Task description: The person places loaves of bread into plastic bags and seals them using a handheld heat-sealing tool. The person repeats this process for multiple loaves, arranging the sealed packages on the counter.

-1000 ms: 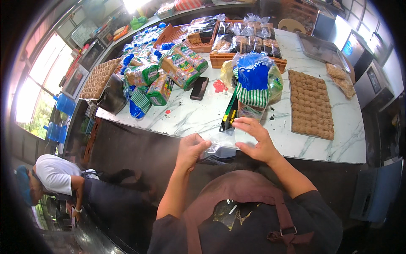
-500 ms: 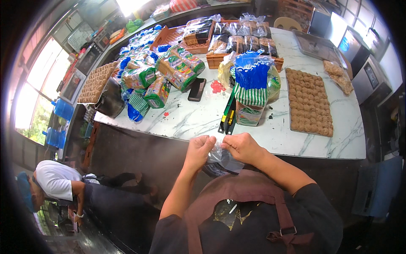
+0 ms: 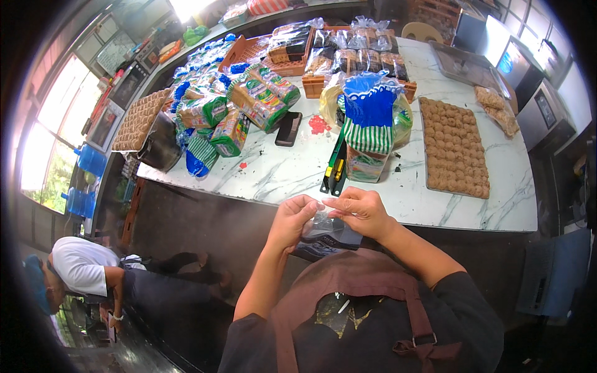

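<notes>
Just off the table's near edge, I hold a clear plastic bag [image 3: 321, 222] in front of my apron. My left hand [image 3: 292, 219] is closed around its gathered top. My right hand [image 3: 362, 212] pinches at the same spot with thumb and forefinger, its other fingers loosely bent. Whatever small piece lies between the fingertips is too small to make out. Beyond my hands lies a black-and-yellow cutter [image 3: 337, 168] beside a dark green strip. A loaf in a blue, green-and-white striped bag [image 3: 368, 133] stands upright to its right.
Bagged loaves [image 3: 255, 102] pile up at the left, near a black phone [image 3: 288, 129]. Brown crates [image 3: 298, 67] of dark bagged bread stand behind. A tray of buns [image 3: 454, 149] lies right; another [image 3: 140, 121] rests on a pot. A person [image 3: 87, 264] is at the lower left.
My right hand has shifted slightly up, its fingers opening from a fist-like grip into a fingertip pinch. My left hand stays at the bag's top.
</notes>
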Available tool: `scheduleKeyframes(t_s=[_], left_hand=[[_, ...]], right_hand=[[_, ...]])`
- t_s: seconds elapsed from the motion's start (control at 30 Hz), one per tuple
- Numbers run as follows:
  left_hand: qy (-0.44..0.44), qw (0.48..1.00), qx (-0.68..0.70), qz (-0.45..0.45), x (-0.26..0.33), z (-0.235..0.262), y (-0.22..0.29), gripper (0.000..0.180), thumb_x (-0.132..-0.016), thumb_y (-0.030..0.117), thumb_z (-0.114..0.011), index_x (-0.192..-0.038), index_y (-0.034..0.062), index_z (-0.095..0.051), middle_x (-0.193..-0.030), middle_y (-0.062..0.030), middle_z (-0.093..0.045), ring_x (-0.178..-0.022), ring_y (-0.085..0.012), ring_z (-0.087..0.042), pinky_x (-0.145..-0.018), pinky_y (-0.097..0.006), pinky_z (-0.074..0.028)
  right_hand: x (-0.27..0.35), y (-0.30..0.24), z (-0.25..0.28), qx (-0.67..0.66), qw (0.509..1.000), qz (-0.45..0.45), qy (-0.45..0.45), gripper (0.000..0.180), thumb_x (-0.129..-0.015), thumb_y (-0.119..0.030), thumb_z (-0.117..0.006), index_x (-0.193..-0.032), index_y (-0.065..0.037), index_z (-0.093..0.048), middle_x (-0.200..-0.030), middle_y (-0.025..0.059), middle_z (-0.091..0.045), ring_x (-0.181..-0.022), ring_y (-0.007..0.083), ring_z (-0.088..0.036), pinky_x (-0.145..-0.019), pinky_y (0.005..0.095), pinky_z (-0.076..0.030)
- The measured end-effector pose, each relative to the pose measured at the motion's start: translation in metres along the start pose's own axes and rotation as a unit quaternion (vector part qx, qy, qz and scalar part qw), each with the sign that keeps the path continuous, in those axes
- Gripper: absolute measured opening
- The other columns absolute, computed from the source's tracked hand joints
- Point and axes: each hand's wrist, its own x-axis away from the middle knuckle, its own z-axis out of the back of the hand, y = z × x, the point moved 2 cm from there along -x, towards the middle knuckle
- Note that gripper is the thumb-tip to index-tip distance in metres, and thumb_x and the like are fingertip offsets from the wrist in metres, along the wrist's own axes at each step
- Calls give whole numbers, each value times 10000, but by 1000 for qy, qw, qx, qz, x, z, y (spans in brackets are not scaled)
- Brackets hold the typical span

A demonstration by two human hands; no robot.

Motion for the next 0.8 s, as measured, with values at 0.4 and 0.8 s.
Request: scheduleKeyframes(t_s=[0.4,0.8], left_hand=[[37,999,11,15,1,-1,-4,200,-951,221,-614,-867,44,-654,-627,36,-551,-467,-22,-415,-414,-179,-294],[39,997,58,26,1,-3,-11,183,-936,175,-624,-837,21,-631,-572,28,-504,-444,-44,-397,-414,-192,-285]], right_hand=[[-4,-9,7,85,996,26,14,220,-658,-25,-779,-859,-105,-744,-987,71,-633,-713,222,-590,-644,340,-469],[-1,-18,15,160,972,172,1,250,-634,-38,-695,-870,-122,-701,-932,17,-626,-900,230,-558,-911,426,-393]])
